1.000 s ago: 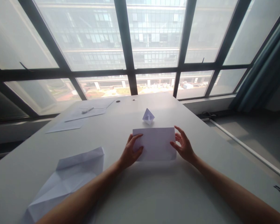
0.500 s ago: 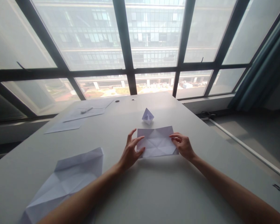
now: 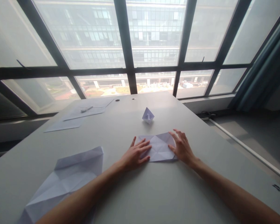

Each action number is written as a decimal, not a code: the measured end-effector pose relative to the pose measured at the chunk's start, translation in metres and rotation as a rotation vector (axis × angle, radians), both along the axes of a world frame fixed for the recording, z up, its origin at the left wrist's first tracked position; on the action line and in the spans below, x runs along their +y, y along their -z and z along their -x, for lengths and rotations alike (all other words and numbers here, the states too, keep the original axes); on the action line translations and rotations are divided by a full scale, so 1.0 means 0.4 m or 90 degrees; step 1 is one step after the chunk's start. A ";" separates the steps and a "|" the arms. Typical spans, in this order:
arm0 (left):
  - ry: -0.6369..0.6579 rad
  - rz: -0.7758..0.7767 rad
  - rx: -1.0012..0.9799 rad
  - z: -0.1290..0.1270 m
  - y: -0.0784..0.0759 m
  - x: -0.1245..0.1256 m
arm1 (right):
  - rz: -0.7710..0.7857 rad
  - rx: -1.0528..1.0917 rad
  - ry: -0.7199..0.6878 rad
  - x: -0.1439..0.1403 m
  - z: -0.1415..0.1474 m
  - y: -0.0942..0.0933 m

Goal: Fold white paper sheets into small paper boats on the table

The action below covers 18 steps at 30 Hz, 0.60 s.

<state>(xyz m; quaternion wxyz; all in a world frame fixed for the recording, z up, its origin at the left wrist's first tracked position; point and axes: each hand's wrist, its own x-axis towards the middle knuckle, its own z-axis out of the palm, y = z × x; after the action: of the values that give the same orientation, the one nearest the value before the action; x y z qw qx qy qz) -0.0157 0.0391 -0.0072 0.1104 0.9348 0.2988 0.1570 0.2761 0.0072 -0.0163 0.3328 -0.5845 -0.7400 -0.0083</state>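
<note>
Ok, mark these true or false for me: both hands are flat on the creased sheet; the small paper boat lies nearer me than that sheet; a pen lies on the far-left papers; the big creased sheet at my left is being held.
Both hands, left hand and right hand, press the sheet: true.
Boat nearer than the sheet: false, it stands beyond it, toward the window.
Pen on the far-left papers: true.
Big sheet held: false, it lies untouched on the table.

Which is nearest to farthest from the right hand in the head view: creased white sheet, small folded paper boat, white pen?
1. Creased white sheet: under the right hand, touching.
2. Small folded paper boat: beyond it, mid-table.
3. White pen: far left, on flat papers by the window.
</note>
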 end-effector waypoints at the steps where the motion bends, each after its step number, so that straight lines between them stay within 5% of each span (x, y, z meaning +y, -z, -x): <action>1: 0.002 0.003 0.005 -0.001 -0.003 -0.002 | -0.008 -0.031 0.001 -0.005 0.004 -0.007; 8: -0.012 0.025 -0.042 -0.011 -0.025 -0.010 | 0.092 -0.068 -0.262 -0.030 0.042 -0.031; 13: -0.031 0.001 -0.040 -0.022 -0.025 -0.022 | 0.088 -0.071 -0.284 -0.032 0.053 -0.027; 18: 0.063 0.013 -0.003 -0.021 -0.018 -0.023 | 0.082 -0.088 -0.309 -0.035 0.069 -0.020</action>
<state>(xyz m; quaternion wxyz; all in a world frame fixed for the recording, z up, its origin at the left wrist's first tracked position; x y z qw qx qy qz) -0.0072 0.0300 0.0000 0.1280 0.9469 0.2536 0.1504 0.2486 -0.0070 -0.0083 0.2353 -0.4076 -0.8787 0.0792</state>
